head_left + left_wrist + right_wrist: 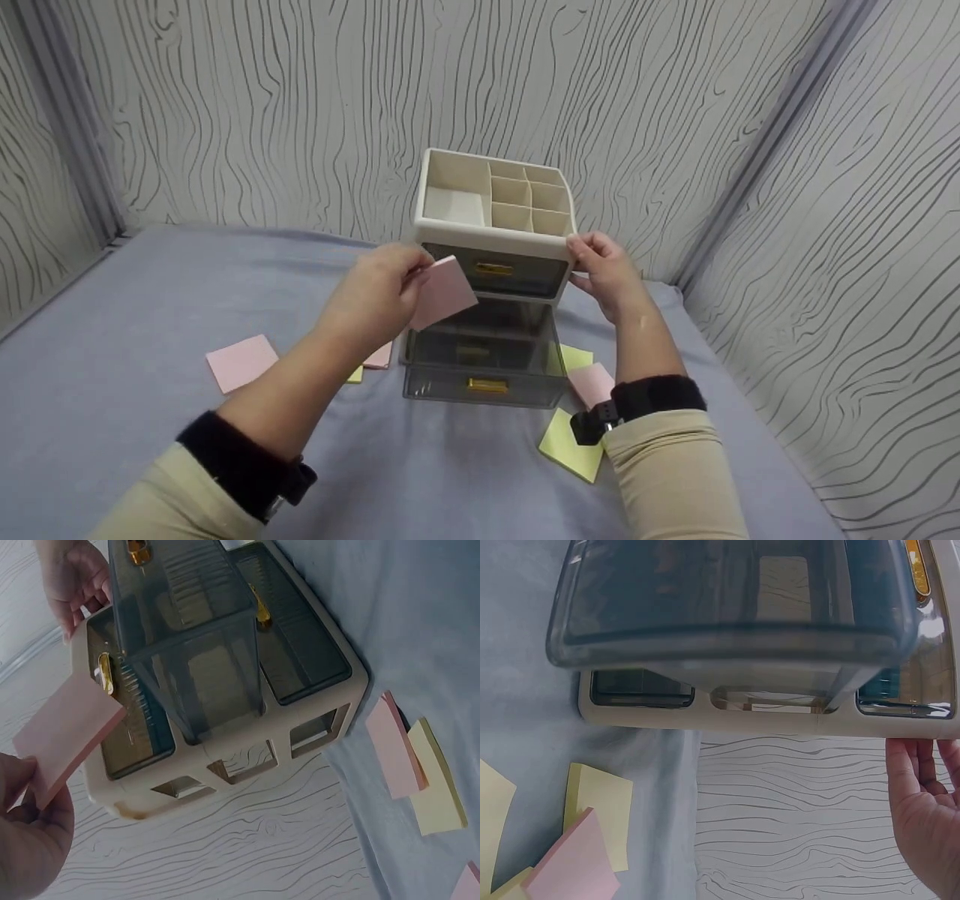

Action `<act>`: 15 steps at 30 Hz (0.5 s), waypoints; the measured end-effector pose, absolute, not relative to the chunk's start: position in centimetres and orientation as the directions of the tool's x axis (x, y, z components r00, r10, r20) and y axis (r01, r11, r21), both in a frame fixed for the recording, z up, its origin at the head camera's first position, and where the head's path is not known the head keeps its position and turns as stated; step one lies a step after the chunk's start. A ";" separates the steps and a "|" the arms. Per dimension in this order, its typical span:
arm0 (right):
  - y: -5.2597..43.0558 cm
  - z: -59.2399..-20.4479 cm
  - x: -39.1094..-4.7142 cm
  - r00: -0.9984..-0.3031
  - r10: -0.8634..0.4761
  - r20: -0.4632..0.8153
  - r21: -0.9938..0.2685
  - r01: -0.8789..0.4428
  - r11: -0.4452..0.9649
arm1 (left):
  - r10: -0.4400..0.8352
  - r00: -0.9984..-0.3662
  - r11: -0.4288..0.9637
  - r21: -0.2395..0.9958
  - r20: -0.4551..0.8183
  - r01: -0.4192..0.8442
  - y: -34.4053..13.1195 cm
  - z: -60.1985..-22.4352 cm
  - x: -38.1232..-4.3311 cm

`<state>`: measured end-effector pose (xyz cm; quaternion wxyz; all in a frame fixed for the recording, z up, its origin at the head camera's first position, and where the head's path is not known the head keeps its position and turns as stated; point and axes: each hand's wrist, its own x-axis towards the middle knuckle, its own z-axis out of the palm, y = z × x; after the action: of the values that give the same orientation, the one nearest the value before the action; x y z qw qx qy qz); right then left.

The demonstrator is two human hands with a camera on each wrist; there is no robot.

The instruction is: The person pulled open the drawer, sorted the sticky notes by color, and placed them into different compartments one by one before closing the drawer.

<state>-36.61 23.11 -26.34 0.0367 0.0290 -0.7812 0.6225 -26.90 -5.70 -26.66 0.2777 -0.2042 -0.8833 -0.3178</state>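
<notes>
Head view: the left hand (379, 289) pinches a pink pad (442, 292), square and tilted, just before the top drawer of the organizer (495, 225). The right hand (604, 270) grips the organizer's upper right corner. The lowest smoky drawer (484, 360) stands pulled out.

Left wrist view: the pink pad (67, 735) shows as a thick stack, held at one corner.

Right wrist view: the right hand's (930, 817) fingers lie against the cream frame; yellow and pink pads (592, 840) lie on the grey table (525, 712).
</notes>
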 end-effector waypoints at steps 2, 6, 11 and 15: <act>23.2 -26.3 -36.6 -0.996 -0.001 0.092 -0.971 -0.090 0.223 | 0.214 -0.756 0.712 0.431 0.618 0.554 -5.0 -26.8 -27.0; 23.2 -26.3 -36.6 -0.995 -0.004 0.096 -0.969 -0.094 0.229 | 0.283 -0.765 0.720 0.399 0.578 0.568 -3.9 -27.2 -27.4; 23.0 -26.2 -36.4 -0.995 -0.001 0.095 -0.968 -0.092 0.235 | 0.388 -0.813 0.756 0.355 0.434 0.550 -3.1 -27.8 -27.9; 23.0 -26.2 -36.3 -0.996 0.005 0.086 -0.966 -0.082 0.245 | 0.456 -0.830 0.780 0.306 0.320 0.546 -2.7 -28.3 -28.2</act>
<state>-36.30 23.03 -26.18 0.0355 0.0242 -0.7882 0.6139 -28.22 -2.68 -28.25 0.1146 -0.2677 -0.9363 -0.1963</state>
